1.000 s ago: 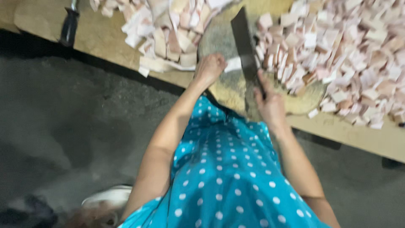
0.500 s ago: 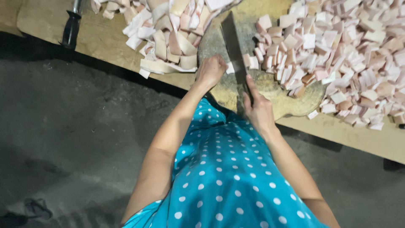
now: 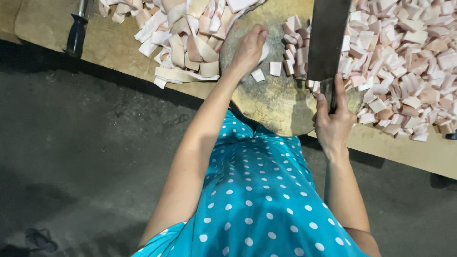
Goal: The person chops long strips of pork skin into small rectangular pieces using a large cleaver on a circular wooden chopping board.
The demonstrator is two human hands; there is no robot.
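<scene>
My right hand (image 3: 333,121) grips the handle of a broad dark cleaver (image 3: 326,38), blade raised over the round wooden chopping block (image 3: 276,102). My left hand (image 3: 249,47) rests on the block's left part, fingers curled over a pale strip that is mostly hidden under them. A few small cut squares (image 3: 275,68) lie on the block next to that hand. Long pale pink strips (image 3: 185,43) are heaped left of the block. A large heap of cut pink-white pieces (image 3: 404,66) lies to the right.
The block sits on a wooden board table (image 3: 114,47) whose front edge runs diagonally. A tool with a black handle (image 3: 76,33) lies at the table's far left. Dark concrete floor (image 3: 85,152) lies below, with a dark object (image 3: 40,238) at the bottom left.
The cleaver has swung from resting across the block to a raised position at the right. My left hand moved up and left on the block. The view has come closer.
</scene>
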